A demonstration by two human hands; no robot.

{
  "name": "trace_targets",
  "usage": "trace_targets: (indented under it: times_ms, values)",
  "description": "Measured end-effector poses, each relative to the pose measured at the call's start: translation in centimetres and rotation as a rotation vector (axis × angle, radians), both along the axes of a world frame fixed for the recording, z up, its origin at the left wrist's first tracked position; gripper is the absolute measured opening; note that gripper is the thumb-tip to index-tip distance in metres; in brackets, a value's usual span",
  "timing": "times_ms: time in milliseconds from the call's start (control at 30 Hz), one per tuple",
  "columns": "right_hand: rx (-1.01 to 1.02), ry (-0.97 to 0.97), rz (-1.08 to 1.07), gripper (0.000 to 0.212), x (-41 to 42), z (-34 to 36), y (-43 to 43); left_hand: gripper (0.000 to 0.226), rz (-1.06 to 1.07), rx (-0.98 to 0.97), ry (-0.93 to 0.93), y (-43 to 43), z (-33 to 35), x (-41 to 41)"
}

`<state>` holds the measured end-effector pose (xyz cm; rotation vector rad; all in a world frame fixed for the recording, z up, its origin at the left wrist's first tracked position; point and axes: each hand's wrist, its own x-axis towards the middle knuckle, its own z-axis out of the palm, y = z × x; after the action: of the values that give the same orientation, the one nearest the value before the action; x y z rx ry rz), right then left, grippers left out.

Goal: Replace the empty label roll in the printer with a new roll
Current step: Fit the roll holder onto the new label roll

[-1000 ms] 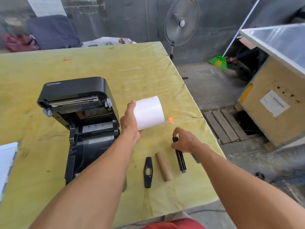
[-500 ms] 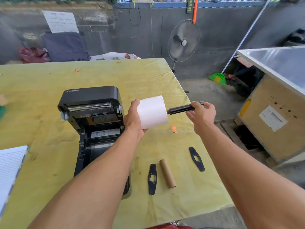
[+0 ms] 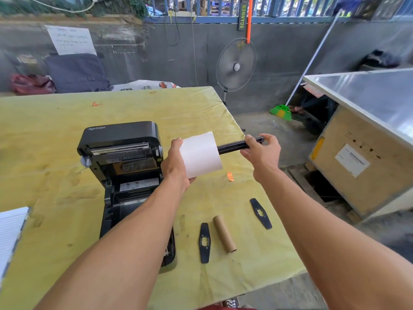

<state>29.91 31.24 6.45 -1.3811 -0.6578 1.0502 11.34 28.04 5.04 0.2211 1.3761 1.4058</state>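
The black Xprinter label printer [image 3: 125, 139] stands on the yellow table with its lid raised and its roll bay showing. My left hand [image 3: 176, 166] holds a new white label roll [image 3: 201, 154] in the air just right of the printer. My right hand [image 3: 261, 153] grips a black spindle rod [image 3: 232, 146], whose left end meets the roll's right face at its core. The empty brown cardboard core [image 3: 224, 234] lies on the table near the front edge, between two flat black roll guides [image 3: 204, 242] [image 3: 260, 213].
The yellow-covered table [image 3: 67, 121] ends close to my right; beyond is concrete floor with a wooden crate [image 3: 362, 166] and a standing fan [image 3: 235, 66]. A white lined pad [image 3: 11, 229] lies at the left edge. An orange scrap [image 3: 230, 176] sits under the roll.
My right hand picked the spindle rod up off the table, raised it level, and brought its end to the roll's core. One guide that was on the rod now lies on the table.
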Motion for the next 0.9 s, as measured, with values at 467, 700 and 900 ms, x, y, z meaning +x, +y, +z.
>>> trace_targets:
  times_ms: [467, 700, 900]
  values:
    - [-0.013, -0.124, 0.184, 0.007, -1.8, -0.2, -0.5, 0.043, 0.023, -0.047, -0.01, 0.2, 0.3, 0.9]
    - [-0.046, -0.178, 0.316, 0.023, -1.7, -2.6, 0.1, 0.047, 0.031, -0.08, -0.013, 0.8, -0.4, 1.8]
    - [-0.06, -0.226, 0.437, 0.02, -0.5, -3.7, 0.8, 0.048, 0.046, -0.116, -0.024, 1.6, -1.5, 2.8]
